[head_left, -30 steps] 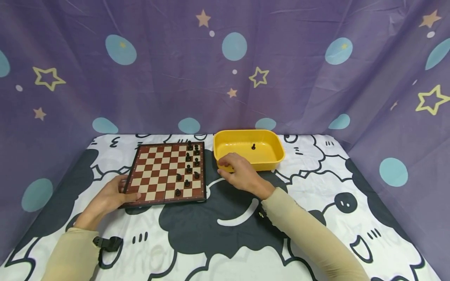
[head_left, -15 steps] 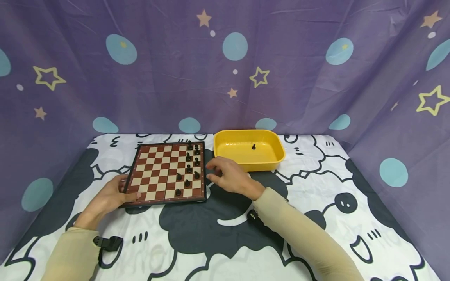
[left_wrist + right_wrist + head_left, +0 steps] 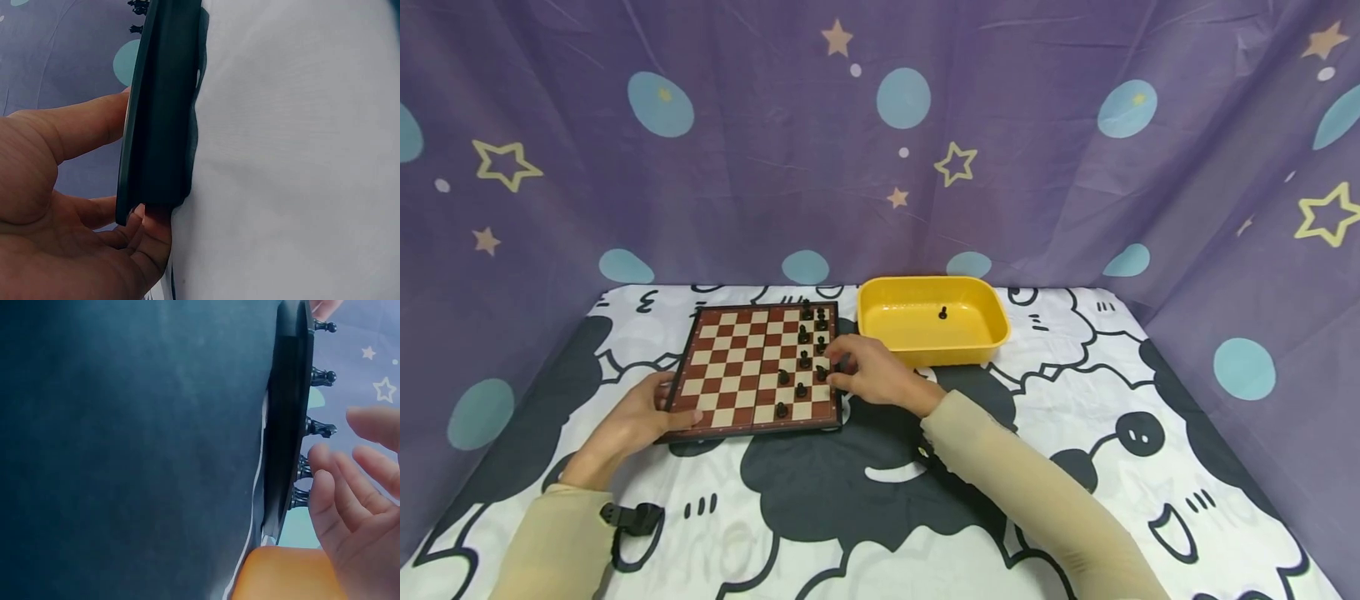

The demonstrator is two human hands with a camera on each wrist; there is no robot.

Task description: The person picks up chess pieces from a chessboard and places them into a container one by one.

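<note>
A red-and-cream chessboard (image 3: 722,358) lies left of centre with several black chess pieces on its right side. My left hand (image 3: 635,421) grips its near left corner; in the left wrist view the thumb lies on top and fingers (image 3: 153,237) curl around the board's edge. At the right edge, my right hand (image 3: 876,373) hovers beside a black knight (image 3: 822,374), thumb apart from the fingers and nothing held. The right wrist view shows the knight (image 3: 322,428) between thumb and fingers, with a visible gap to the thumb. Some fingertips overlap other pieces there; contact is unclear.
Just right of the board stands a yellow plastic tray (image 3: 958,356) with one small black chess piece (image 3: 943,313) in it. A black-and-white cartoon cloth (image 3: 820,483) covers the table. Behind hangs a purple curtain (image 3: 737,167) with stars and ovals.
My right hand has moved left from the yellow tray's front rim to the chessboard's right edge. My left hand keeps its grip on the board.
</note>
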